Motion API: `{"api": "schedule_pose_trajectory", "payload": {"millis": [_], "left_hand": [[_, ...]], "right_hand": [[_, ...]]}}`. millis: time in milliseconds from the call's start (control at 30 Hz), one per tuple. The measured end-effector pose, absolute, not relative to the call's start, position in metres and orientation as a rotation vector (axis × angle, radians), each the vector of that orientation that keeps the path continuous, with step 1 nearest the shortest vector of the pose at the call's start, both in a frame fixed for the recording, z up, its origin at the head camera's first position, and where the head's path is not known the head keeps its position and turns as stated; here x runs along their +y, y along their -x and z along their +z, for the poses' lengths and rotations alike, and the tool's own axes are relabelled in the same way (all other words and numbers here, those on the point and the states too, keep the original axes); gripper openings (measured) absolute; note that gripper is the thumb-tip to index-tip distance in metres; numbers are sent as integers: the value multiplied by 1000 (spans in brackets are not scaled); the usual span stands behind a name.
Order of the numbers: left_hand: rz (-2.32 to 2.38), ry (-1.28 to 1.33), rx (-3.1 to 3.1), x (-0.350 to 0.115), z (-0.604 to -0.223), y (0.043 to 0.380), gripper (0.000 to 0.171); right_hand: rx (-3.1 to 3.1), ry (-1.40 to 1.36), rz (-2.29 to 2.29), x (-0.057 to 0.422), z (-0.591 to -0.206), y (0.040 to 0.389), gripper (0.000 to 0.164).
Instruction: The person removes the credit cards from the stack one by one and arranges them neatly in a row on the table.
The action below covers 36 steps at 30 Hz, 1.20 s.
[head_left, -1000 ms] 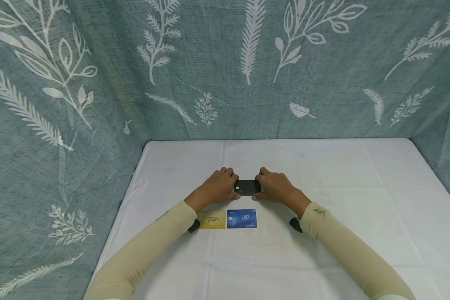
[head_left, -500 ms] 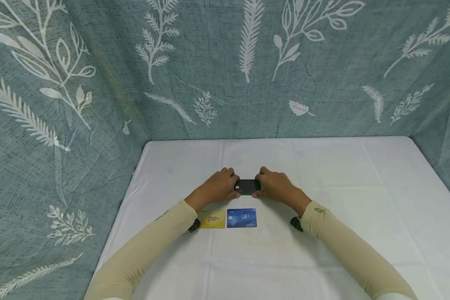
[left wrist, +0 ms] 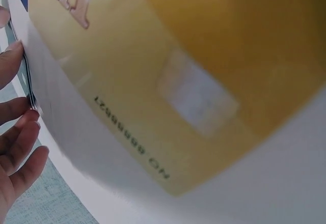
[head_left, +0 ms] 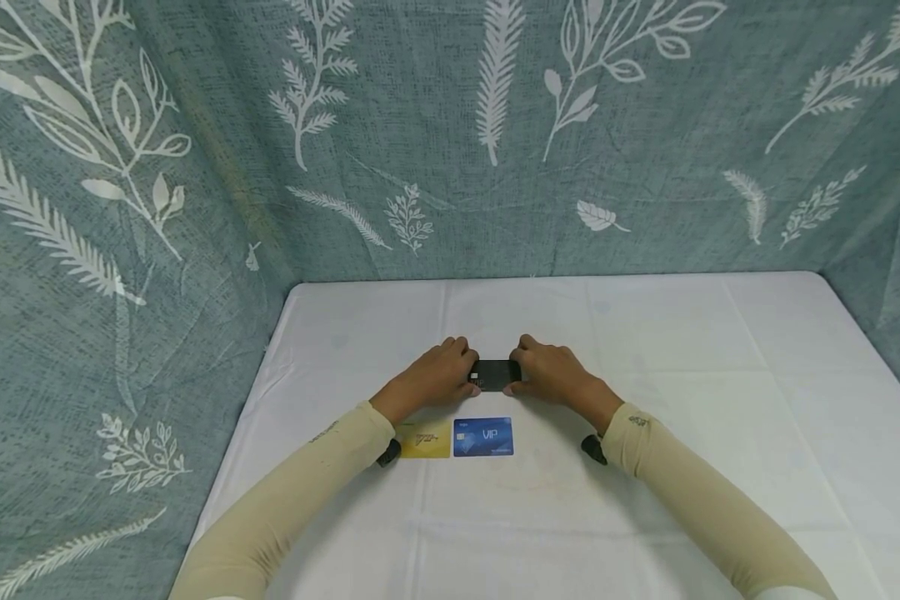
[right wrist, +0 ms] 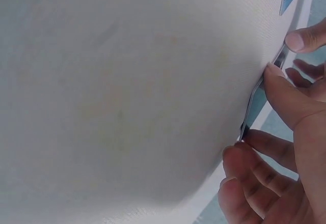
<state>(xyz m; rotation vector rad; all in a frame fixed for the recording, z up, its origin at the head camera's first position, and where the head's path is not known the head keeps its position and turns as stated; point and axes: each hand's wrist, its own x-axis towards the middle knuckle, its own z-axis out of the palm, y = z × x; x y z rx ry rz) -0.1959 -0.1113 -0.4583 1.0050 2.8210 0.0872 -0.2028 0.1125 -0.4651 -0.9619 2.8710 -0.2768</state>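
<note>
A black card with a small chip patch [head_left: 497, 376] is held by both hands over the white table, behind two other cards. My left hand [head_left: 440, 371] pinches its left end between thumb and fingers. The right hand [head_left: 552, 372] pinches its right end the same way. The wrist views show the black card edge-on, as a thin dark edge [left wrist: 27, 74] by the left hand [left wrist: 18, 155] and a slightly bent edge [right wrist: 249, 104] by the right hand [right wrist: 300, 147]. A blue card marked VIP [head_left: 483, 437] lies flat in front, beside a gold-yellow card [head_left: 429, 440] partly covered by the left sleeve.
White cloth covers the table [head_left: 690, 467], whose far edge meets a grey-green curtain [head_left: 450, 167] with white leaf prints. Dark wrist-camera pieces [head_left: 593, 449] hang beneath the sleeves, the left one at the gold-yellow card's edge.
</note>
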Motion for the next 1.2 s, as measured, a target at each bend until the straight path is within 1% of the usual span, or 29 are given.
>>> {"api": "schedule_pose_trajectory", "payload": {"millis": [467, 733, 1200], "left_hand": [[82, -1006, 2840, -108, -457, 194, 48], [49, -1022, 2850, -107, -458, 194, 48], [59, -1019, 2846, -106, -456, 193, 46]], "right_hand": [[2887, 1027, -273, 116, -464, 204, 55], [2879, 1013, -260, 117, -463, 206, 61], [2888, 1030, -249, 117, -462, 206, 57]]}}
